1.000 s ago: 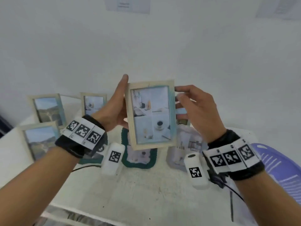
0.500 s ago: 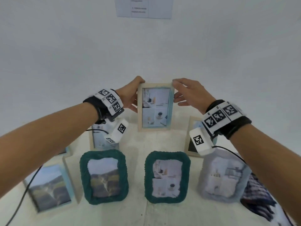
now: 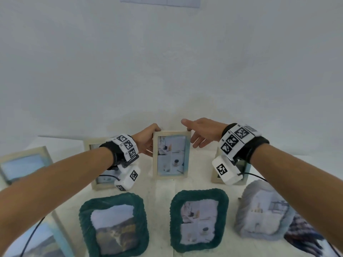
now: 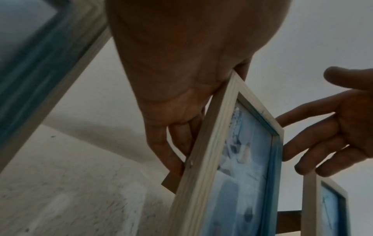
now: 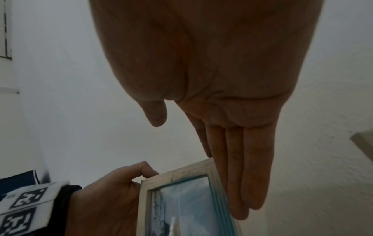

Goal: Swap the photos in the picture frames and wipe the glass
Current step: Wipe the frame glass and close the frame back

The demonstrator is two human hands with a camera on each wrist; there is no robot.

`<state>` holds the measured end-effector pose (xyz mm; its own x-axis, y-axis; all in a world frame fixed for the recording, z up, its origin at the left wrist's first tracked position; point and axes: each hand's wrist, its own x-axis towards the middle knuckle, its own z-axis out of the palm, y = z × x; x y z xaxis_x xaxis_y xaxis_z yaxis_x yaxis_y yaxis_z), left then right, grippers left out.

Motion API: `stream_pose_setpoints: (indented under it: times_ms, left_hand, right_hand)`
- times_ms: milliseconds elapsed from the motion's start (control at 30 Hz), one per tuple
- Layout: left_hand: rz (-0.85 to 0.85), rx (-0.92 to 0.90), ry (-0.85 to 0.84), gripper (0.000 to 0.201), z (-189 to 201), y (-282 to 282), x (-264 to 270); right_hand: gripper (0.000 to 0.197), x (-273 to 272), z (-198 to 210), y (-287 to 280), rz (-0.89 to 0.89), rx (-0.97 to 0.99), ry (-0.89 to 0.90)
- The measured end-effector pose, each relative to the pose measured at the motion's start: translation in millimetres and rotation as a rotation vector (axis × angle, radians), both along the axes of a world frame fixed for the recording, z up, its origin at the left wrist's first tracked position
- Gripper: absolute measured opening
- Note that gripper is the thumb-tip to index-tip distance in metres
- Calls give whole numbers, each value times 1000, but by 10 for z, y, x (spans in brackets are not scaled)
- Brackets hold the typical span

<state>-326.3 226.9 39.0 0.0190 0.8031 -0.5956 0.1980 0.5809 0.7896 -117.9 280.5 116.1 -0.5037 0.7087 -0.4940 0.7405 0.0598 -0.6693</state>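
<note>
A pale wooden frame (image 3: 171, 156) is gripped along its left edge by the left hand (image 3: 146, 142), thumb at the top corner and fingers curled behind; it stands upright at the back middle of the white table (image 3: 157, 190), its foot on or just above the tabletop, which cannot be told. The right hand (image 3: 203, 132) is held open, fingers straight and together; its fingertips (image 5: 242, 212) lie just beside the frame's right edge, and contact cannot be confirmed. A brown stand flap (image 4: 171, 182) shows behind the frame in the left wrist view. Frames counted in the head view: eight. Five are pale wood: the held one, one behind the left wrist (image 3: 101, 179) largely hidden, one behind the right wrist (image 3: 216, 175) mostly covered by the wrist camera, one at far left (image 3: 24, 163) cut by the picture's edge, one at lower left (image 3: 55, 236) cut off. Two are dark green knitted frames (image 3: 113, 225) (image 3: 198, 219), standing side by side in the front row. One is a grey fluffy frame (image 3: 263, 210), at front right. A dark patterned cloth (image 3: 304, 236) lies at the right edge, partly cut off. The photos are soft; details are not legible. A paper sheet (image 3: 160, 1) is seen on the wall above, cropped. A black cable (image 3: 31, 236) runs under the left forearm.
</note>
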Motion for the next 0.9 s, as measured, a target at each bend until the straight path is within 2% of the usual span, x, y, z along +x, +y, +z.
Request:
stream_pose_setpoints:
  times_ms: [233,367,433,533,633,700,800,900]
  left_hand:
    - [57,-36,-16,43,-128,22,-71]
    - [101,-6,126,30,19,55,-30]
    - [129,81,222,22,112,78,-14]
    - [94,197,317,29,231,90,-28]
    - [24,418,533,33,362,98,1]
    - [16,557,616,29,497,106,122]
    - [-18,686,598,22,725,163,440]
    - [-121,675,511,21,859,265,836]
  right_hand:
    - [74,-78,-80,16,31,-6,-31]
    - [74,-50,-91,28,41,17,-58]
    - [73,-3,-74,39,42,36,-64]
    - [71,117,-14,90,24,75,-52]
    - [71,307,88,187,-24,117,-31]
    - [71,467,173,272,-76,156,-18]
    - [68,753,284,410,-188,193,-1]
    - [65,1070,322,519,-311,196,-14]
